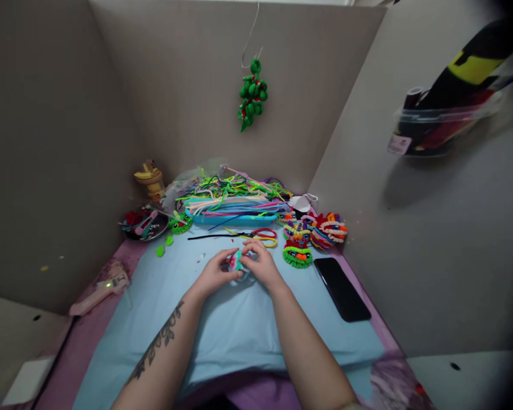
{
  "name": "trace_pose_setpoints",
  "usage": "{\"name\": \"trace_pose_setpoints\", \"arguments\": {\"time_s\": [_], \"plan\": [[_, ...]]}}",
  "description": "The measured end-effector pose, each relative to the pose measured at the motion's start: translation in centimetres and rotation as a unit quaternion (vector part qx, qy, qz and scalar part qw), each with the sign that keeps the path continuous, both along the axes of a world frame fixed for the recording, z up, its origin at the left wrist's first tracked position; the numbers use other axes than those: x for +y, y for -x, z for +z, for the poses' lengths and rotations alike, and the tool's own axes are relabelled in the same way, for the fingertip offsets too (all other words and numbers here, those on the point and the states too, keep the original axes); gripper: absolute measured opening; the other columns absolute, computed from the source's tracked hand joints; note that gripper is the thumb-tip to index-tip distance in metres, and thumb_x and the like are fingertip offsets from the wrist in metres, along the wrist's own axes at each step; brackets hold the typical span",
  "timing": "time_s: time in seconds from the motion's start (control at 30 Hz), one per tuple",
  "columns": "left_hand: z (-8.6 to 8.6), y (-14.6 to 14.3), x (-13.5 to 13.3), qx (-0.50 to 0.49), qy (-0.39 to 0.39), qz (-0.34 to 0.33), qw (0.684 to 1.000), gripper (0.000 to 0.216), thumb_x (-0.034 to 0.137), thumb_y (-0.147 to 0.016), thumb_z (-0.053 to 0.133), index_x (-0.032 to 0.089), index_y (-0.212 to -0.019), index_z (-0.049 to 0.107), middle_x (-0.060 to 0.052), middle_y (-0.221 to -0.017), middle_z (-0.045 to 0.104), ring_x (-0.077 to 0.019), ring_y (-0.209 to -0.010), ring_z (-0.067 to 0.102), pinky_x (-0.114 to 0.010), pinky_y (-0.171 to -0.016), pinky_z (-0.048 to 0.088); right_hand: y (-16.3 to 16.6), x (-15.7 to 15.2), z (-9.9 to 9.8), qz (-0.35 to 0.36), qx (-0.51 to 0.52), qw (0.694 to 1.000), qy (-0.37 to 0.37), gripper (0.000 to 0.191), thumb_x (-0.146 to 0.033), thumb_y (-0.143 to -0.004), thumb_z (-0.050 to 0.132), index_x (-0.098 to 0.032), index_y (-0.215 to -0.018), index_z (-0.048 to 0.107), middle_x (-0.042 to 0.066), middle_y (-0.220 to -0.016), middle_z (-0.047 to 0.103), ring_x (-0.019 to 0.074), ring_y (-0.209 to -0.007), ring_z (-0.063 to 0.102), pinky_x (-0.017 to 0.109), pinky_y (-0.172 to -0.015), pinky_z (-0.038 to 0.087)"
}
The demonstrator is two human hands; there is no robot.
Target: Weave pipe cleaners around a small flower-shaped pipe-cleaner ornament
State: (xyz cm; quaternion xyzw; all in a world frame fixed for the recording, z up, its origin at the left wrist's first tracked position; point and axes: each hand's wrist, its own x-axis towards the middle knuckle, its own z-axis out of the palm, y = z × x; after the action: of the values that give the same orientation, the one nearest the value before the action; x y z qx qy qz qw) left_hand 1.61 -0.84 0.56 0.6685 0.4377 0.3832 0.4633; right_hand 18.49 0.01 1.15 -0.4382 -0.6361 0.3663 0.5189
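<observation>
A small fuzzy craft piece [236, 262] in turquoise, pink and white, apparently of pipe cleaners, is held between both hands over the light blue cloth [162, 319]. My left hand [217, 270] is closed around its left side, thumb in front. From the right, my right hand [259, 263] pinches its edge with fingers and thumb; the fingers partly hide the piece. Just beyond the hands lie scissors [263, 233] with red and yellow handles and a black pipe cleaner [209, 236].
A blue tray [231, 220] of colourful pipe cleaners [239, 188] stands behind. Finished fuzzy crafts [297, 255] and a black phone [342, 289] lie right. Left are a pink glue gun [105, 291] and a bowl [151, 232]. Grey walls enclose the table; a green ornament [253, 94] hangs at the back.
</observation>
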Motion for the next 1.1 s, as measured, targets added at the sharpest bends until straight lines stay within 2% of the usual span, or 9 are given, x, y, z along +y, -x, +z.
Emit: {"name": "trace_pose_setpoints", "arguments": {"time_s": [0.1,0.23,0.47,0.67,0.77,0.87,0.97,1.03,1.1], "plan": [[-0.3,0.0,0.1,0.014,-0.019,0.024,0.999,0.062,0.03,-0.064,0.075,0.019,-0.122,0.056,-0.01,-0.119,0.057,-0.0219,-0.102,0.057,-0.035,-0.085,0.049,0.1,0.1,-0.1,-0.027,-0.002,1.0,0.003,0.005,-0.019,-0.068,0.066,-0.021,-0.072,0.064,0.006,-0.105,0.057,0.0211,-0.106,0.054,0.038,-0.094,0.039],[-0.1,-0.2,-0.1,0.025,-0.035,0.038,0.998,0.061,0.03,-0.064,0.075,0.021,-0.121,0.057,-0.01,-0.118,0.054,-0.0228,-0.103,0.056,-0.031,-0.075,0.053,0.2,0.1,-0.1,-0.038,-0.006,0.999,0.021,0.002,-0.02,-0.067,0.066,-0.021,-0.07,0.066,0.007,-0.106,0.058,0.0221,-0.105,0.055,0.037,-0.089,0.042],[0.2,-0.3,-0.4,0.06,-0.066,0.041,0.995,0.057,0.028,-0.064,0.074,0.022,-0.119,0.059,-0.011,-0.118,0.053,-0.0251,-0.109,0.054,-0.028,-0.068,0.054,0.0,0.2,-0.2,-0.008,-0.012,0.999,0.045,0.007,-0.018,-0.07,0.061,-0.019,-0.064,0.064,0.008,-0.108,0.058,0.0217,-0.106,0.055,0.036,-0.09,0.041],[-0.2,-0.2,-0.3,0.096,-0.102,0.031,0.99,0.058,0.023,-0.066,0.072,0.027,-0.122,0.057,-0.009,-0.119,0.054,-0.0245,-0.11,0.053,-0.032,-0.077,0.053,-0.1,0.8,-1.3,0.04,-0.029,0.997,0.051,0.015,-0.018,-0.072,0.054,-0.019,-0.058,0.061,0.005,-0.096,0.06,0.0192,-0.096,0.058,0.035,-0.089,0.043],[-0.4,-0.1,-0.1,0.103,-0.116,0.044,0.987,0.058,0.023,-0.067,0.071,0.026,-0.122,0.056,-0.009,-0.12,0.053,-0.024,-0.111,0.052,-0.034,-0.082,0.051,0.1,1.0,-1.6,0.019,-0.022,0.998,0.047,0.013,-0.02,-0.072,0.056,-0.019,-0.06,0.062,0.006,-0.1,0.06,0.0206,-0.101,0.057,0.037,-0.091,0.043],[-0.6,0.0,0.1,0.108,-0.124,0.097,0.982,0.059,0.026,-0.068,0.07,0.024,-0.124,0.053,-0.009,-0.121,0.053,-0.0236,-0.111,0.052,-0.035,-0.083,0.05,0.3,0.6,-1.3,-0.024,0.004,0.999,0.024,0.012,-0.022,-0.076,0.055,-0.022,-0.08,0.067,0.007,-0.111,0.058,0.0212,-0.111,0.053,0.037,-0.093,0.041],[-1.0,0.2,0.4,0.113,-0.125,0.143,0.975,0.059,0.031,-0.07,0.069,0.023,-0.125,0.051,-0.01,-0.12,0.054,-0.023,-0.108,0.054,-0.036,-0.086,0.049,0.4,0.1,-0.6,-0.005,0.004,1.0,-0.007,0.028,-0.019,-0.076,0.055,-0.026,-0.102,0.064,0.006,-0.121,0.054,0.0198,-0.116,0.049,0.036,-0.095,0.04],[-1.1,0.3,0.6,0.117,-0.131,0.146,0.974,0.059,0.032,-0.07,0.069,0.022,-0.125,0.051,-0.01,-0.119,0.055,-0.0228,-0.108,0.054,-0.037,-0.089,0.047,0.5,-0.3,-0.3,0.009,-0.019,1.0,-0.016,0.027,-0.017,-0.073,0.06,-0.026,-0.098,0.066,0.005,-0.123,0.053,0.0206,-0.118,0.048,0.037,-0.096,0.04],[-1.1,0.4,0.6,0.122,-0.142,0.131,0.974,0.057,0.03,-0.07,0.068,0.022,-0.124,0.051,-0.01,-0.119,0.055,-0.0228,-0.109,0.053,-0.038,-0.091,0.046,0.6,-0.4,-0.2,-0.001,-0.044,0.999,-0.021,0.016,-0.017,-0.071,0.063,-0.026,-0.084,0.069,0.005,-0.119,0.055,0.0217,-0.116,0.048,0.039,-0.097,0.038]]}}
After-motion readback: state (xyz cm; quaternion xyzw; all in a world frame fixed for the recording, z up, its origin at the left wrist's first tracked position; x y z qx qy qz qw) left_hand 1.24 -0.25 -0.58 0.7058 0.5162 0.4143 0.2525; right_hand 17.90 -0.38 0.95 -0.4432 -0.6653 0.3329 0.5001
